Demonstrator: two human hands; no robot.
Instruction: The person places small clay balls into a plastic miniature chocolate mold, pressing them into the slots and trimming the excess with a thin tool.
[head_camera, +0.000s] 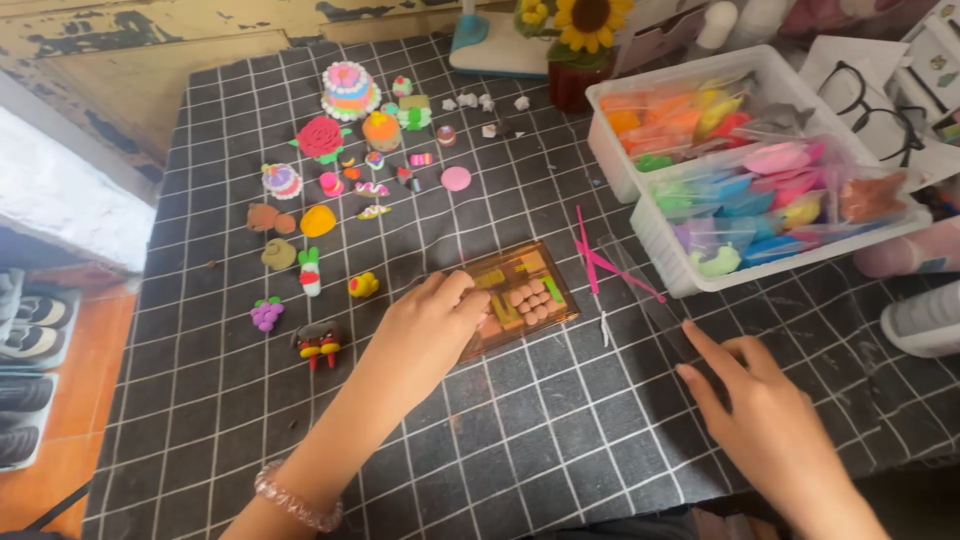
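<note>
My left hand (428, 330) rests on the left edge of a clear rectangular plate (525, 290) that carries small brown and orange clay pieces. Its fingers curl against the plate's rim. My right hand (765, 415) lies on the black grid cloth (560, 420) to the right, fingers spread, its fingertips touching a clear flat strip (640, 290) that is hard to make out. Thin pink modelling tools (595, 258) lie crossed just right of the plate.
Many small clay figures, including a rainbow cake (350, 90), a red rose (320, 137) and purple grapes (266, 314), fill the cloth's upper left. Two white bins (660, 235) of coloured clay bags stand at the right. A sunflower pot (580, 50) stands behind.
</note>
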